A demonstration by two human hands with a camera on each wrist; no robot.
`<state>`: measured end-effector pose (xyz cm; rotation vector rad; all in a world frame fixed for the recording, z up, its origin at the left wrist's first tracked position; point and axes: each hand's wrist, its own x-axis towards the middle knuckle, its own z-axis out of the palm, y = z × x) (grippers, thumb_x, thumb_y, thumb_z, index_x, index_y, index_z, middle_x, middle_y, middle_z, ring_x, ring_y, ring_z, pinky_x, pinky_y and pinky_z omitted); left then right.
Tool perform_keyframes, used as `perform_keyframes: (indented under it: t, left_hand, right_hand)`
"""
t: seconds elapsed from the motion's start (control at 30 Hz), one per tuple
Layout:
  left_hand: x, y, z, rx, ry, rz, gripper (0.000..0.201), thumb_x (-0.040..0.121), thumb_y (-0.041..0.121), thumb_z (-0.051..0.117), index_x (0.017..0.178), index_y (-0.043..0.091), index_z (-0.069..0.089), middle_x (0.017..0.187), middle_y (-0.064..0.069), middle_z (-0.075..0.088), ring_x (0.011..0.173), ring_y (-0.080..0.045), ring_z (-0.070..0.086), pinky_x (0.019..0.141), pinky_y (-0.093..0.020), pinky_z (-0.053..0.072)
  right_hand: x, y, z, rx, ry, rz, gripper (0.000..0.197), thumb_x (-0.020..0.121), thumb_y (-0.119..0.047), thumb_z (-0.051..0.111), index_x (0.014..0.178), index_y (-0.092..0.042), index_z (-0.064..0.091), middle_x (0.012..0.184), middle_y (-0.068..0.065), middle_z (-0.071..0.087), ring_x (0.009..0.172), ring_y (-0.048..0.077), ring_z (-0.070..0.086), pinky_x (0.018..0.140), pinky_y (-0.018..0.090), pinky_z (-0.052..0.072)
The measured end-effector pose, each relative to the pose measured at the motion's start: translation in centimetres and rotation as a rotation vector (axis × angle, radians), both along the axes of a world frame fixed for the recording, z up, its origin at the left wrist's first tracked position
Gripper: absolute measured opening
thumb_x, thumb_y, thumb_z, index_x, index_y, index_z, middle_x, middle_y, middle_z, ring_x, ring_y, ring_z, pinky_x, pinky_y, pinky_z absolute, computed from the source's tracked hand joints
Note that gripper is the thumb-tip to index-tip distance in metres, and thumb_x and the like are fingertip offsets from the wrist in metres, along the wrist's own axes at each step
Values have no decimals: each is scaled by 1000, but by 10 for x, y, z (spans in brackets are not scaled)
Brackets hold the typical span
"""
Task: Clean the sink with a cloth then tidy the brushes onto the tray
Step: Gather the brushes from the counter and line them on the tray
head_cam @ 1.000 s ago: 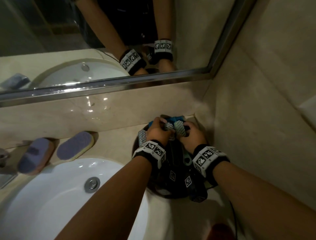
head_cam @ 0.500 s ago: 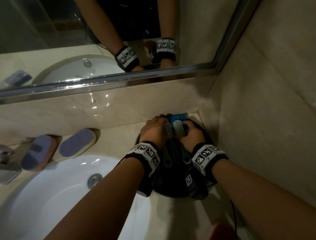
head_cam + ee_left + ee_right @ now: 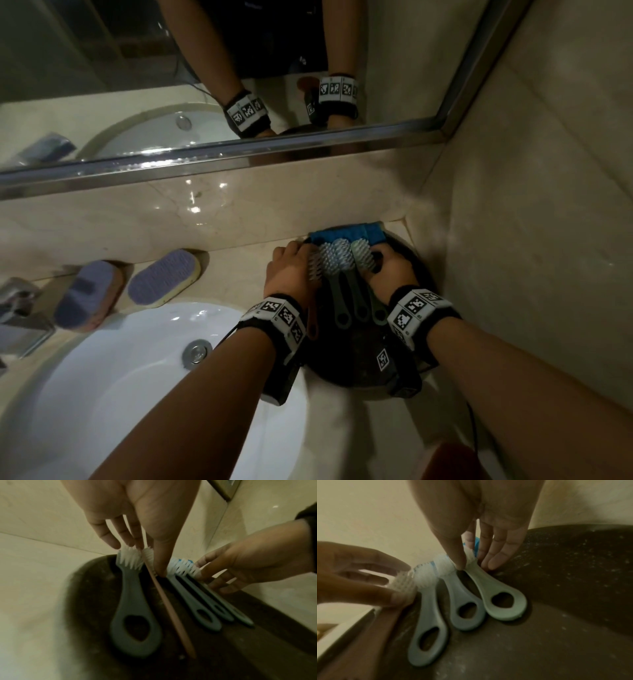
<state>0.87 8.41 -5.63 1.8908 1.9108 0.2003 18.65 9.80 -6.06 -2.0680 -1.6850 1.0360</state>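
Several loop-handled grey-green brushes (image 3: 342,308) lie side by side on a dark round tray (image 3: 342,363) in the counter's corner, their white bristle heads toward the wall. A folded blue cloth (image 3: 346,234) lies at the tray's far rim. My left hand (image 3: 291,270) pinches the head of a thin tan brush (image 3: 169,609) between thumb and fingers (image 3: 150,561); another grey brush (image 3: 133,601) lies just left of it. My right hand (image 3: 387,270) pinches the neck of the pale green rightmost brush (image 3: 498,596), thumb on one side and fingers on the other (image 3: 474,565).
The white sink (image 3: 102,394) with its drain (image 3: 197,351) lies left of the tray. Two purple scrub pads (image 3: 164,277) lean by the backsplash, near the chrome tap (image 3: 20,308). The wall stands close on the right, the mirror above. A red object (image 3: 452,462) shows at the bottom.
Both hands have pressed the brush heads together. The brush that lay apart at the left now sits in beside the others, and the blue cloth shows more at the far rim.
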Motion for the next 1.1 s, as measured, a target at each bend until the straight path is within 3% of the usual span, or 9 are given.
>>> perform_keyframes:
  t: [0.2,0.4,0.6,0.7,0.87,1.1]
  left_hand:
    - [-2,12,6,-3,-53,19,57,80,22,66,132,19,44,133,-5,46,117,-28,41,92,-35,39]
    - [0,8,10,-50,-32,17,57,79,27,67,131,19,43,132,-6,44,118,-29,39,91,-37,38]
    - [-9,-9,28,-83,-128,27,56,83,29,62,134,19,43,137,-7,45,124,-29,42,101,-41,40]
    - [-21,-21,49,-140,-69,-8,62,83,34,61,139,21,38,141,-7,43,128,-29,41,104,-42,39]
    - [-51,-33,101,-184,99,-122,72,83,35,66,143,21,30,145,-10,37,131,-31,39,106,-44,37]
    - [-91,-74,170,-114,171,-114,73,84,38,65,144,19,28,144,-13,38,129,-35,40,106,-45,38]
  right_hand:
    - [-6,5,4,84,11,-9,36,87,-14,60,121,-9,52,116,16,60,106,32,57,86,32,45]
    - [-5,5,7,-38,-44,-40,33,86,-16,59,119,-9,55,115,17,63,106,32,59,88,32,47]
    - [-8,-3,30,-44,-108,13,37,87,-18,57,123,-13,50,116,13,61,104,31,59,86,34,47]
    - [-14,-14,53,-6,-214,88,43,84,-27,60,124,-16,48,119,13,58,105,32,57,90,37,49]
    - [-37,-37,115,40,-366,365,48,86,-24,60,130,-15,45,128,13,49,111,31,53,95,38,47]
    - [-74,-75,193,91,-522,455,48,86,-20,59,131,-21,41,129,11,42,109,32,52,94,39,47]
